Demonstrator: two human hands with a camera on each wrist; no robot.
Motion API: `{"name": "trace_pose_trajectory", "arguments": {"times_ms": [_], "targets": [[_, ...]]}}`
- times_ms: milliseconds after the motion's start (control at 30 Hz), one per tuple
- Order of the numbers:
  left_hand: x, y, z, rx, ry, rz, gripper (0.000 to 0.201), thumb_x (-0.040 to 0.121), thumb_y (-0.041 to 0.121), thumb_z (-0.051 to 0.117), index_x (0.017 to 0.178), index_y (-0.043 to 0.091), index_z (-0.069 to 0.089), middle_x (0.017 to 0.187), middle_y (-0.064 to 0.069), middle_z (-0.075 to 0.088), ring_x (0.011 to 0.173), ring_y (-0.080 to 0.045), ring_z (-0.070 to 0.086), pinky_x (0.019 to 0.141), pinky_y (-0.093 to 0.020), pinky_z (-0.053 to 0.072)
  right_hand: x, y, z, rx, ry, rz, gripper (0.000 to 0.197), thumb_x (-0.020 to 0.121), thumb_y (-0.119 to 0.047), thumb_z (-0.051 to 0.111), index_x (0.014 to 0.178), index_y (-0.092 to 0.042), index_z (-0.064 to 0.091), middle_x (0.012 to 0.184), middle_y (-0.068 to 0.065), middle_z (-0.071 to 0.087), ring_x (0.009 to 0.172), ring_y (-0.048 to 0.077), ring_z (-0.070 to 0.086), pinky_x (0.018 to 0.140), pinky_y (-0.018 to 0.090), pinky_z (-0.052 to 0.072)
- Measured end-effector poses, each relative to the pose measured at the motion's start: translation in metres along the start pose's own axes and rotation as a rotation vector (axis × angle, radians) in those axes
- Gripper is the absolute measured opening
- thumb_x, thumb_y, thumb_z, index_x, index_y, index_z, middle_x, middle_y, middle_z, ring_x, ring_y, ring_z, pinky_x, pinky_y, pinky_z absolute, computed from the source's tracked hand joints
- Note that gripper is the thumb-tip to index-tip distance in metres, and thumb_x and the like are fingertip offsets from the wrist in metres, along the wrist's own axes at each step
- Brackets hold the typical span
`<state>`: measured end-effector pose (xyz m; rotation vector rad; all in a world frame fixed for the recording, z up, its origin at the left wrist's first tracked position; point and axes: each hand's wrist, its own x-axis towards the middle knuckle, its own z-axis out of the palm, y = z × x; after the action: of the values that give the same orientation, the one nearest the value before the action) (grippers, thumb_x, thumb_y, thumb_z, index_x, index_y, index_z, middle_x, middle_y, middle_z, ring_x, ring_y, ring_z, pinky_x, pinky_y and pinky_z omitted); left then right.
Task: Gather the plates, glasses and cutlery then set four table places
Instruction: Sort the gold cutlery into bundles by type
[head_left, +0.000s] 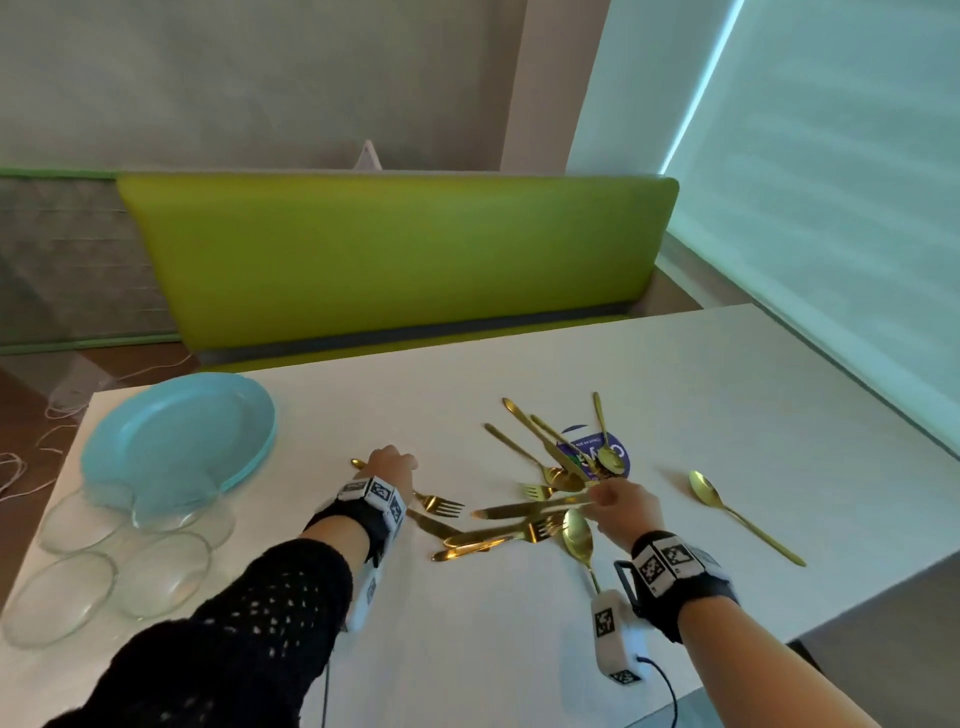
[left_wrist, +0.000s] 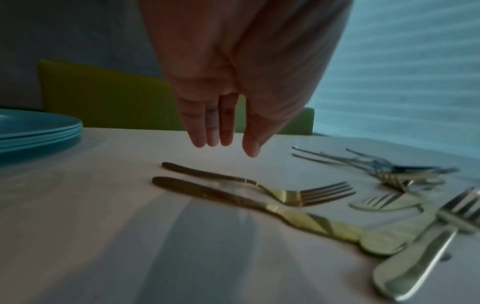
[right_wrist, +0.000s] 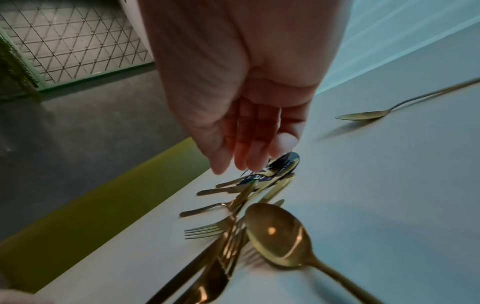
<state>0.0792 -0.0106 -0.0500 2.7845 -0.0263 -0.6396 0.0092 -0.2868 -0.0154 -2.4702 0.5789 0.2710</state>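
Note:
A stack of light blue plates lies at the table's far left, with several clear glasses in front of it. Gold cutlery is scattered mid-table. My left hand hovers with straight fingers just above the handles of a fork and a knife, holding nothing. My right hand has loosely straight fingers over the handle end of another knife, which is blurred. A large spoon lies below that hand.
More knives, forks and spoons are piled on a round blue sticker. One spoon lies alone to the right. A green bench runs behind the white table. Its right edge sits near a blind.

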Motion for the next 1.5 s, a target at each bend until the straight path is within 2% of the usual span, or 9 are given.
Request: {"name": "trace_pose_trajectory", "arguments": {"times_ms": [167, 333, 567, 700, 833, 1067, 1200, 1267, 1500], "targets": [[0.013, -0.005, 0.013, 0.137, -0.083, -0.004, 0.034, 0.093, 0.016, 0.041, 0.123, 0.011, 0.055, 0.129, -0.011, 0.045, 0.121, -0.026, 0.046, 0.101, -0.037, 0.043, 0.008, 0.018, 0.007, -0.027, -0.060, 0.037, 0.028, 0.081, -0.022, 0.067, 0.060, -0.032, 0.052, 0.086, 0.003, 0.068, 0.088, 0.025, 0.067, 0.085, 0.031, 0.053], [0.017, -0.008, 0.016, 0.183, -0.034, 0.066, 0.026, 0.093, 0.011, 0.042, 0.115, 0.008, 0.055, 0.123, -0.010, 0.049, 0.116, -0.025, 0.049, 0.096, -0.034, 0.045, 0.002, 0.012, 0.021, -0.038, -0.140, 0.000, 0.023, 0.083, -0.020, 0.060, 0.062, -0.027, 0.052, 0.079, -0.004, 0.060, 0.079, 0.015, 0.056, 0.059, 0.012, 0.039], [0.015, -0.008, -0.003, 0.042, 0.027, 0.083, 0.024, 0.093, 0.008, 0.034, 0.112, 0.005, 0.049, 0.119, -0.014, 0.054, 0.108, -0.030, 0.054, 0.088, -0.037, 0.044, -0.013, -0.014, 0.052, 0.023, -0.273, 0.085, 0.031, 0.084, -0.027, 0.065, 0.059, -0.026, 0.049, 0.078, -0.003, 0.059, 0.076, 0.015, 0.056, 0.082, 0.029, 0.053], [0.010, -0.002, -0.020, -0.121, 0.208, 0.161, 0.013, 0.098, 0.013, 0.034, 0.105, 0.009, 0.045, 0.110, -0.013, 0.063, 0.096, -0.032, 0.060, 0.079, -0.037, 0.047, -0.014, -0.031, 0.077, 0.023, -0.328, 0.174, 0.034, 0.088, -0.042, 0.057, 0.061, -0.025, 0.045, 0.091, 0.005, 0.067, 0.081, 0.018, 0.059, 0.085, 0.032, 0.054], [0.007, 0.008, -0.026, -0.408, 0.261, 0.180, 0.015, 0.098, 0.013, 0.036, 0.105, 0.007, 0.046, 0.106, -0.012, 0.064, 0.094, -0.027, 0.060, 0.078, -0.031, 0.044, -0.004, -0.030, 0.102, 0.057, -0.257, 0.267, 0.046, 0.071, -0.067, 0.051, 0.063, -0.022, 0.052, 0.089, 0.002, 0.072, 0.084, 0.024, 0.069, 0.082, 0.041, 0.056], [0.002, 0.020, -0.014, -0.681, 0.139, 0.047, 0.026, 0.098, 0.015, 0.034, 0.119, 0.010, 0.049, 0.088, -0.003, 0.061, 0.079, -0.020, 0.057, 0.075, -0.026, 0.042, -0.019, -0.054, 0.092, -0.032, -0.220, 0.338, 0.031, 0.085, -0.042, 0.047, 0.063, -0.023, 0.057, 0.086, 0.001, 0.068, 0.076, 0.019, 0.061, 0.063, 0.027, 0.039], [0.001, 0.021, -0.010, -0.803, 0.064, 0.004, 0.025, 0.099, 0.018, 0.037, 0.117, 0.012, 0.053, 0.077, 0.000, 0.057, 0.059, -0.015, 0.052, 0.059, -0.021, 0.047, -0.018, -0.058, 0.093, 0.014, -0.240, 0.309, 0.030, 0.092, -0.032, 0.048, 0.064, -0.022, 0.051, 0.096, 0.003, 0.067, 0.086, 0.020, 0.061, 0.081, 0.030, 0.050], [0.002, 0.023, -0.009, -0.905, 0.011, -0.016, 0.024, 0.098, 0.018, 0.040, 0.115, 0.008, 0.055, 0.072, 0.000, 0.054, 0.056, -0.017, 0.051, 0.067, -0.031, 0.054, -0.013, -0.060, 0.094, 0.076, -0.219, 0.287, 0.028, 0.090, -0.031, 0.053, 0.064, -0.019, 0.053, 0.092, 0.003, 0.069, 0.080, 0.019, 0.062, 0.085, 0.032, 0.055], [-0.002, 0.044, -0.008, -1.025, -0.187, 0.049, 0.017, 0.097, 0.015, 0.042, 0.107, 0.006, 0.053, 0.083, -0.003, 0.058, 0.062, -0.016, 0.057, 0.057, -0.027, 0.053, 0.008, -0.089, 0.058, 0.319, -0.245, -0.047, 0.028, 0.089, -0.032, 0.061, 0.064, -0.021, 0.056, 0.066, -0.008, 0.060, 0.053, 0.007, 0.050, 0.053, 0.018, 0.043]]}}
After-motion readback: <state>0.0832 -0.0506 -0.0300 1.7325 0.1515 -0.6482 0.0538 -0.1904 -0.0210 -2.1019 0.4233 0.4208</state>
